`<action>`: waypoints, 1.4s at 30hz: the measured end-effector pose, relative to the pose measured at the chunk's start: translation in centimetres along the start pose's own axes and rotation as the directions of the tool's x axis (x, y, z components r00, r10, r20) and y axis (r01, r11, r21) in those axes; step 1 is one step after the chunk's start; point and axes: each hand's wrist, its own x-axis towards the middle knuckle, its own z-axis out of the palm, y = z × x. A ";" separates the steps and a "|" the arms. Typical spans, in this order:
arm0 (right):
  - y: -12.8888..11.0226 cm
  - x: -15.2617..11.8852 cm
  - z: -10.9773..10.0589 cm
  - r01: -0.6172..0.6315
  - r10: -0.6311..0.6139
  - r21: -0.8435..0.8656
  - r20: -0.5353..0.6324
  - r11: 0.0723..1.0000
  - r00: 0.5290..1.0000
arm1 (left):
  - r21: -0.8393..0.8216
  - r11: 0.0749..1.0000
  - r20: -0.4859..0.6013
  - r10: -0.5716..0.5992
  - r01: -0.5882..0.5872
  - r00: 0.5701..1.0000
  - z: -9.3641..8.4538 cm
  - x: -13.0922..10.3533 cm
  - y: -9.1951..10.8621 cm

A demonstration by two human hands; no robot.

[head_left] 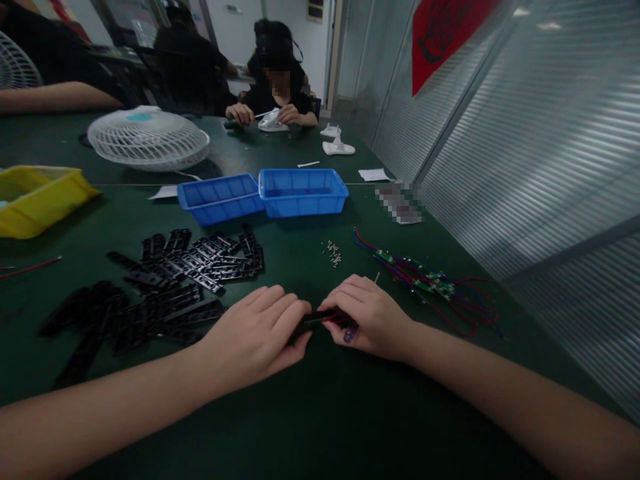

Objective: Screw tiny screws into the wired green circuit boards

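Observation:
My left hand is closed around one end of a slim black plastic part, pinching it between thumb and fingers. At its other end my right hand also grips the part, with a bit of red wire showing at the fingertips. A purplish translucent handle end sticks out below the right fingers, and a thin metal tip shows above the knuckles; these look like one screwdriver, mostly hidden in the palm. Left of my hands lie piles of black plastic parts. Small screws are scattered beyond my right hand.
Green circuit boards with red and blue wires lie at right. Two blue bins stand ahead, a yellow bin at left. A white fan rests farther back. Across the table, a person handles a white piece.

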 end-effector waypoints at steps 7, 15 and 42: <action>-0.7 -0.1 0.2 0.067 -0.068 -0.052 -0.032 0.996 0.997 | -0.223 0.965 0.206 -0.093 0.139 0.974 -0.4 0.3 0.1; -0.8 -0.3 0.4 0.097 -0.100 -0.097 -0.035 0.991 0.994 | -0.225 0.967 0.174 -0.085 0.123 0.981 -0.3 0.2 0.3; -1.1 -0.3 0.6 0.108 -0.110 -0.034 -0.057 0.994 0.992 | -0.343 0.936 0.105 -0.045 0.078 0.993 0.3 -0.2 0.1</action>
